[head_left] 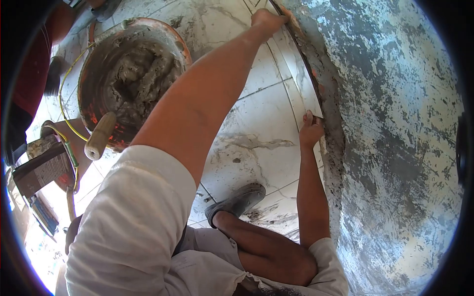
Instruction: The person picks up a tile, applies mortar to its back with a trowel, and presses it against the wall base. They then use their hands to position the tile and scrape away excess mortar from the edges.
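Observation:
A long, narrow white tile strip (302, 75) stands along the base of the wall, over a rough band of mortar. My left hand (268, 22) is closed round its far end, with the fingers partly hidden at the tile's back edge. At the near end, my right hand (311, 130) pinches the strip's corner between thumb and fingers. A dark gap and broken mortar (330, 89) show between the strip and the wall.
To the left stands a bucket (170, 37) of wet grey mortar, with a wooden handle (100, 135) at its near rim. A yellow-green cord (61, 101) runs beside it. Marbled tiles (252, 118) cover the floor. Another person's red clothing (37, 81) shows at far left. The patchy wall (390, 123) rises at right.

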Tool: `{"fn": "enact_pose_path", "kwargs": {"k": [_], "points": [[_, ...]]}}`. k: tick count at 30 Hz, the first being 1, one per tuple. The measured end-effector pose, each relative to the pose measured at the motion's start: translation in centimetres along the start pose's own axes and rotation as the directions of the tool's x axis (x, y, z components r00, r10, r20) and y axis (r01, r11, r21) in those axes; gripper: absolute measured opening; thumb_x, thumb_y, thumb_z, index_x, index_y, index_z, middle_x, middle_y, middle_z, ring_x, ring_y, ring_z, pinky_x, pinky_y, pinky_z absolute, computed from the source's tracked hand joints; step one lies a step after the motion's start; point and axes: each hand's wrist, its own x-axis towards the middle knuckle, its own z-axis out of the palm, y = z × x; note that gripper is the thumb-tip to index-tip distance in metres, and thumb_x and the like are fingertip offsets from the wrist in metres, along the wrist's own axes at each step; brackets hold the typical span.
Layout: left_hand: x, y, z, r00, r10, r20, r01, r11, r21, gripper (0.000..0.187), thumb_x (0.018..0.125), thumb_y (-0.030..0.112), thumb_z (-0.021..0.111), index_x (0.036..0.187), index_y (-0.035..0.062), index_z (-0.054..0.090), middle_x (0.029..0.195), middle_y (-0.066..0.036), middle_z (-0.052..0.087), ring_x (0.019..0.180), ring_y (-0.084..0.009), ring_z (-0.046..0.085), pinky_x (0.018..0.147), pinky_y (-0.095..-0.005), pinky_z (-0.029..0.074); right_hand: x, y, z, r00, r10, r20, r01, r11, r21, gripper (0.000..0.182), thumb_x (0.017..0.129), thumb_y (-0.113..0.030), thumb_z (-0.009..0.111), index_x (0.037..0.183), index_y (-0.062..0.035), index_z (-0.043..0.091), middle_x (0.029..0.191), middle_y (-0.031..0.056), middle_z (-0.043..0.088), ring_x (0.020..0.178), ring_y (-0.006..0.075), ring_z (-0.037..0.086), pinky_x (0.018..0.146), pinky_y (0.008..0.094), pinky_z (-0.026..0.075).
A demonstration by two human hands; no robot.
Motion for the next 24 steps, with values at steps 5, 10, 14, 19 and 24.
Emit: {"fn": "enact_pose_path", "kwargs": {"k": [5, 10, 14, 19, 24], "points": [[0.1, 0.4, 0.8, 0.998, -0.036, 0.057, 0.041, 0.996, -0.075, 0.043, 0.077, 0.037, 0.069, 0.087, -0.0043, 0.066, 0.088, -0.012, 0.066, 0.064, -0.0207, 0.065, 0.057, -0.0291, 0.056, 0.1, -0.5, -0.1, 0.999, 0.048, 0.02, -0.047, 0.998, -0.034, 0.027, 0.088, -0.021, 0.061, 0.08, 0.005, 0.063, 0.07, 0.009, 0.065, 0.065, 0.0153, 0.062, 0.061, 0.0292, 0.05], [0.7, 0.4, 1.4, 0.993, -0.058, -0.102, 0.051, 0.997, -0.066, 0.045, 0.079, 0.039, 0.064, 0.083, -0.0059, 0.066, 0.085, -0.016, 0.066, 0.071, -0.0257, 0.067, 0.062, -0.034, 0.055, 0.2, 0.0, 0.0, 0.999, 0.023, 0.033, -0.021, 0.997, -0.07, 0.03, 0.09, -0.022, 0.06, 0.08, 0.007, 0.061, 0.071, 0.0123, 0.065, 0.064, 0.0187, 0.064, 0.059, 0.0292, 0.051], [-0.7, 1.6, 0.0, 0.986, 0.08, -0.147, -0.053, 0.982, 0.181, 0.048, 0.081, 0.041, 0.059, 0.088, -0.006, 0.066, 0.09, -0.021, 0.066, 0.081, -0.0306, 0.066, 0.071, -0.0379, 0.053, 0.3, 0.1, -0.2, 0.999, 0.027, 0.045, -0.024, 0.997, -0.076, 0.032, 0.09, -0.024, 0.06, 0.08, 0.007, 0.061, 0.072, 0.0125, 0.065, 0.065, 0.0189, 0.064, 0.058, 0.0295, 0.051], [0.7, 1.1, 1.7, 0.991, 0.07, -0.117, -0.039, 0.969, 0.244, 0.048, 0.087, 0.041, 0.046, 0.091, -0.0021, 0.067, 0.094, -0.023, 0.065, 0.091, -0.0314, 0.065, 0.078, -0.0383, 0.052, 0.3, 0.2, -0.2, 0.999, 0.023, 0.045, -0.02, 0.998, -0.058, 0.034, 0.09, -0.026, 0.059, 0.08, 0.0067, 0.061, 0.072, 0.0127, 0.066, 0.064, 0.0189, 0.064, 0.059, 0.03, 0.052], [0.3, 2.0, 1.0, 0.997, 0.073, 0.006, -0.072, 0.955, 0.286, 0.043, 0.089, 0.036, 0.043, 0.095, 0.0011, 0.067, 0.101, -0.021, 0.064, 0.096, -0.0311, 0.063, 0.081, -0.0375, 0.051, 0.3, -0.5, -0.4, 0.998, 0.02, 0.063, -0.014, 0.996, -0.084, 0.035, 0.09, -0.026, 0.059, 0.079, 0.0067, 0.062, 0.07, 0.0124, 0.065, 0.063, 0.0187, 0.064, 0.059, 0.0297, 0.052]]}}
